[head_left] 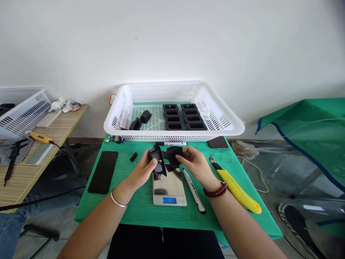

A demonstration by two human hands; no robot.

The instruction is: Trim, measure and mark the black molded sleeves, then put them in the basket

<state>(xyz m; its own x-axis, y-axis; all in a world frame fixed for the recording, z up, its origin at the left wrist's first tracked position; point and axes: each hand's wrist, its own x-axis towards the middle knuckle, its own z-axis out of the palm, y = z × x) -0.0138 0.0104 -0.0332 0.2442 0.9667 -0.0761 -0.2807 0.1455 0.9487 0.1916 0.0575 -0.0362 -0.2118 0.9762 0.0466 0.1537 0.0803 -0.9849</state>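
Observation:
My left hand [144, 167] grips a black moulded part [156, 158] with a flat flange, fingers closed round its side. In my right hand [192, 160] is a second black piece [174, 155], pinched between thumb and fingers. The two pieces are close to each other, and I cannot tell whether they touch. Both are held above the far end of a small digital scale [168, 187], whose blue display reads 0.0. Just right of the scale lies a white marker [194, 190] with a black cap.
Behind stands a white plastic basket [118, 118] with several black frames [175, 119] and loose black pieces [145, 117]. A phone [102, 172] lies left on the green table [134, 214], a yellow utility knife [239, 190] right. Another table [61, 124] holds a yellow tool [40, 137].

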